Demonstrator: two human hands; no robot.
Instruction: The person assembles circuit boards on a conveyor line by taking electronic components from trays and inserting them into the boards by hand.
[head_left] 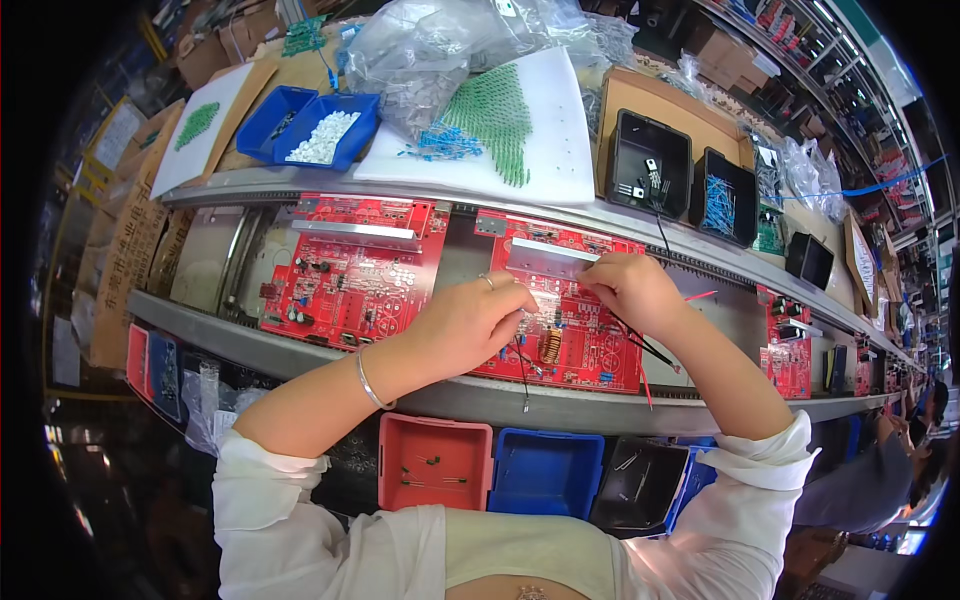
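Clear plastic bags (420, 50) of parts top centre — brown printed cardboard box (125, 260) at left.

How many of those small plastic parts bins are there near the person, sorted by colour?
Blue plastic bins: 3, one at the near edge and two on the far shelf
Red plastic bin: 1
Black plastic bins: 3, near, far
Total: 7

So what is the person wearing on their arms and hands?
White sleeves pushed up near the elbows leave both forearms bare. The left hand has a thin silver bangle at the wrist and a ring on one finger. The right hand shows no jewellery.
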